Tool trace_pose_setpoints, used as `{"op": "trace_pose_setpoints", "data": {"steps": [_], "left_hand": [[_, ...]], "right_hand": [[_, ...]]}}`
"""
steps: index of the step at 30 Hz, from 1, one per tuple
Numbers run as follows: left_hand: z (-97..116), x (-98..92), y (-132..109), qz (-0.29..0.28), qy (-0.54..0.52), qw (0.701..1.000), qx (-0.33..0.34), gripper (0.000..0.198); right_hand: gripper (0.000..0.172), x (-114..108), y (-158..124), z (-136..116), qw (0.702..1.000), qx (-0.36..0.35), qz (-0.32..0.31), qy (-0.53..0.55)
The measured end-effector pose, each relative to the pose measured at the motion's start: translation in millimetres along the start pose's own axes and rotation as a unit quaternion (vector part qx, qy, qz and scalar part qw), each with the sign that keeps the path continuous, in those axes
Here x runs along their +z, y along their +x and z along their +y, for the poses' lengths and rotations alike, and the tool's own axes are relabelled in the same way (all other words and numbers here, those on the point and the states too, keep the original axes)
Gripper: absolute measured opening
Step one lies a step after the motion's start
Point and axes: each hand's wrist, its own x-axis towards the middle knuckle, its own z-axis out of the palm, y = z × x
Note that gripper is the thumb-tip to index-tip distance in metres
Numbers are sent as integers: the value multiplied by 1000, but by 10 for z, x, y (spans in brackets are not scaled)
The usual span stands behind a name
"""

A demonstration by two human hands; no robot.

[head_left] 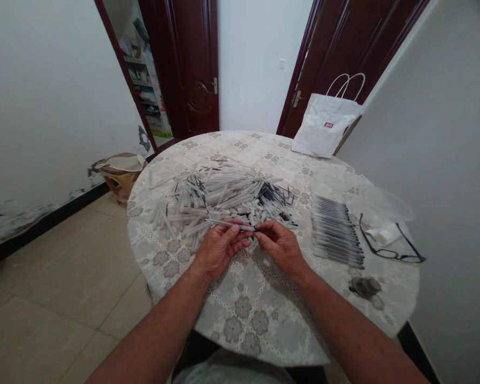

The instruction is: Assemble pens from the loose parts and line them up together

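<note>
My left hand [223, 241] holds a slim whitish pen [229, 224] between thumb and fingers, with the pen lying almost level. At its right end, the fingertips of my right hand [278, 242] pinch a small dark part, mostly hidden by the fingers. Just beyond both hands spreads a loose heap of translucent white pen pieces [224, 192], with dark thin pieces [270, 198] mixed in at its right side. To the right of my right hand, a row of pens [336, 229] with dark ends lies side by side.
Black-framed glasses [392, 255] rest near a crumpled clear plastic bag [388, 208] on the right. A small dark grey object [366, 287] sits closer to me. The round table [240, 325] has a flowered cloth. At the back stands a white paper bag [324, 125]; a stool [122, 173] is left.
</note>
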Motion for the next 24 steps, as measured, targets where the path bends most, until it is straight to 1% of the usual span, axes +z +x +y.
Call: {"op": "trace_pose_setpoints", "data": {"steps": [6,11,13,15,17,19,20,23,24], "left_hand": [[-13,17,-10,7,19,1000,4,28],[-30,-9,1,12,37,999,-1,31],[-25,-8,-2,20,39,999,-6,32],[-18,1,-9,20,43,999,-10,32],[-15,11,-16,13,50,999,-11,32],[-17,19,-20,8,57,998,-11,32],[-19,21,-20,10,58,998,-11,32],[-27,15,-19,23,52,998,-8,33],[-28,11,-19,25,49,998,-7,33]], "right_hand": [[16,-19,-1,9,1000,-18,4,-25],[12,-41,-8,6,993,-79,24,-87],[16,-62,-10,13,992,-75,21,-95],[20,-86,-11,20,993,-54,-4,-102],[30,-106,-14,26,992,-37,-33,-116],[41,-114,-22,32,991,-29,-48,-123],[41,-114,-28,35,991,-26,-48,-119],[28,-107,-47,35,995,-31,-24,-94],[28,-105,-53,28,995,-37,-18,-96]]}}
